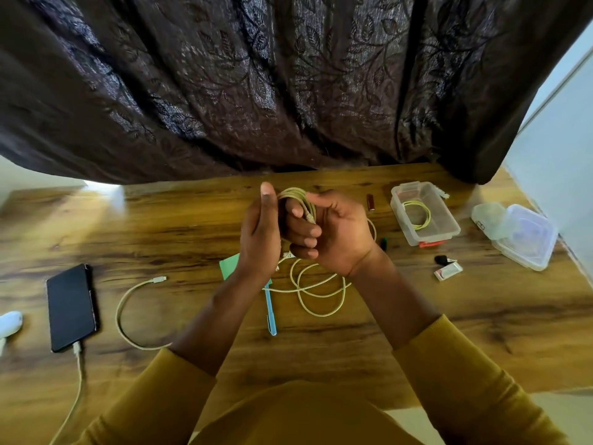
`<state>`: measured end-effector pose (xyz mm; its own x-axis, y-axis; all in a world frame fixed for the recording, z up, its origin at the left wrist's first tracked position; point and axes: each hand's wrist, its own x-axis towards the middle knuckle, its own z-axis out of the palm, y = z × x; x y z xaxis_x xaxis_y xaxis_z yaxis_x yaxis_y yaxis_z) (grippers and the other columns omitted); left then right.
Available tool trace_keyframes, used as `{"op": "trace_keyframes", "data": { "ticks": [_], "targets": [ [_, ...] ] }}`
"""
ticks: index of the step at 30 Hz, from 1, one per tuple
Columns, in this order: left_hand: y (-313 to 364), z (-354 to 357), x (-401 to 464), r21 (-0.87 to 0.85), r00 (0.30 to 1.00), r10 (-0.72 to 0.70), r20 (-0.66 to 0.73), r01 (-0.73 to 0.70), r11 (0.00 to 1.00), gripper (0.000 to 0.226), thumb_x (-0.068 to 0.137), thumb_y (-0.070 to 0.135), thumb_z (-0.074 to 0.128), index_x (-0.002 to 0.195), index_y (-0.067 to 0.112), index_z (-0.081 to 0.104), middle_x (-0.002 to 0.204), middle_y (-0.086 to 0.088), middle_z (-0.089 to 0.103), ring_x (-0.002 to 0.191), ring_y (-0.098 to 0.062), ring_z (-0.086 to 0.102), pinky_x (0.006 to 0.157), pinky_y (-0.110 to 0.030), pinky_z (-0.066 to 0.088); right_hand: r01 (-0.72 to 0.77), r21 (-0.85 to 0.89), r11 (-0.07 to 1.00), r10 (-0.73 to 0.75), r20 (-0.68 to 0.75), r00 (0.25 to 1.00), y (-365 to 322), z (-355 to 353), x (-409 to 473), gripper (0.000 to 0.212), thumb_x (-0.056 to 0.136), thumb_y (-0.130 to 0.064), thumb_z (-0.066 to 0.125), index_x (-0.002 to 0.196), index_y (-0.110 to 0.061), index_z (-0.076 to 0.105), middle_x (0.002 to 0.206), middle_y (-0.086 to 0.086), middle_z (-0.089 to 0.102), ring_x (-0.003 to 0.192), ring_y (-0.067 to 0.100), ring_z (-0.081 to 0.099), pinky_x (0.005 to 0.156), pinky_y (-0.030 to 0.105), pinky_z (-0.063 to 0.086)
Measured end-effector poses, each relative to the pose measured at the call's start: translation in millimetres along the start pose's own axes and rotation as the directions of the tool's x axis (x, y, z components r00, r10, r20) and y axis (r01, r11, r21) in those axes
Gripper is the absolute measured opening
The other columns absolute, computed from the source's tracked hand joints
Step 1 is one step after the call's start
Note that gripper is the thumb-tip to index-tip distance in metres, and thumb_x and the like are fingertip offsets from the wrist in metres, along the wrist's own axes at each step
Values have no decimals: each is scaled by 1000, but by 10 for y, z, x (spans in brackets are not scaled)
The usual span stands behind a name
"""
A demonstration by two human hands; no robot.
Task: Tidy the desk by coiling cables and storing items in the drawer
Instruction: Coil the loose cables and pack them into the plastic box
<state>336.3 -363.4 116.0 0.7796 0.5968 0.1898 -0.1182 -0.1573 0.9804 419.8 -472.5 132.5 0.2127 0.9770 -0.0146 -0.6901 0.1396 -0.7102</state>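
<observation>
Above the wooden desk (417, 332), the left hand (260, 239) and right hand (333, 232) met at center, both gripping a coiled pale cable (296, 200) wound around the left fingers. Its loose loops (321, 290) trailed on the desk toward 6 o'clock. A black phone (71, 308) lay at 8 o'clock, plugged into a second cable (123, 311). At 3 o'clock sat a clear container (425, 213) holding another coiled cable (417, 213). A blue pen (269, 308) lay just beside the loose loops.

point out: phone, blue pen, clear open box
phone (71, 307), head view, middle of the dark screen
blue pen (270, 311), head view, mid barrel
clear open box (447, 216), head view, right wall
</observation>
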Motion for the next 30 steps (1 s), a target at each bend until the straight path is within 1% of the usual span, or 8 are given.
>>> {"op": "trace_keyframes", "data": {
  "ticks": [3,7,10,13,17,22,27,30],
  "targets": [
    [44,13,-12,-13,996,-32,-87,31,999,64,114,42,28,70,6,55,54,-16,60,41,-26,57,42,-33,48,-7,-52,999,2,-105,994,55,29,10,19,91,-28,53,91,-11,61,63,0,46,57,14,45,48,27,31],
    [34,-40,49,239,974,77,-211,-25,971,63,115,33,31,55,26,48,47,5,54,41,-9,49,50,-28,35,9,-302,953,-111,-320,941,53,111,43,15,99,-15,63,105,-2,69,83,12,63,70,19,61,53,30,45],
    [24,-84,109,349,955,120,-270,-19,937,60,115,31,34,56,28,47,52,3,55,49,-11,49,52,-37,33,23,-472,881,-229,-385,894,69,181,90,23,98,-9,68,116,3,64,97,20,68,82,27,71,60,35,57],
    [17,-124,150,376,942,107,-318,21,926,59,114,35,35,59,16,45,54,-5,52,50,-16,45,54,-41,33,24,-570,821,-327,-435,839,82,229,143,28,94,-4,72,118,-11,62,111,15,71,97,33,74,72,44,65],
    [-17,-207,194,409,931,63,-359,96,908,64,111,41,34,62,4,49,58,-13,56,56,-28,53,58,-43,37,-37,-821,569,-549,-413,727,76,194,182,19,91,-12,77,104,-19,65,98,3,70,87,23,73,71,43,65],
    [-53,-242,228,505,943,-9,-332,186,843,62,112,43,34,59,13,47,57,-2,53,58,-24,55,59,-37,34,-98,-966,240,-660,-236,713,58,189,139,9,95,-25,75,91,-19,70,80,-11,70,75,6,68,70,28,60],
    [-56,-258,250,583,947,-14,-322,210,785,63,111,44,34,58,12,45,55,-1,50,53,-19,49,55,-30,31,-193,-964,185,-585,-266,767,34,151,134,12,90,-26,81,95,-19,72,74,-13,67,66,1,66,60,15,53],
    [-58,-249,223,658,959,21,-283,178,732,62,112,39,36,56,13,41,53,1,46,49,-16,44,53,-28,28,-270,-947,173,-542,-320,777,59,78,132,11,91,-24,79,99,-19,74,76,-11,68,66,4,66,59,22,54]
  ]
}}
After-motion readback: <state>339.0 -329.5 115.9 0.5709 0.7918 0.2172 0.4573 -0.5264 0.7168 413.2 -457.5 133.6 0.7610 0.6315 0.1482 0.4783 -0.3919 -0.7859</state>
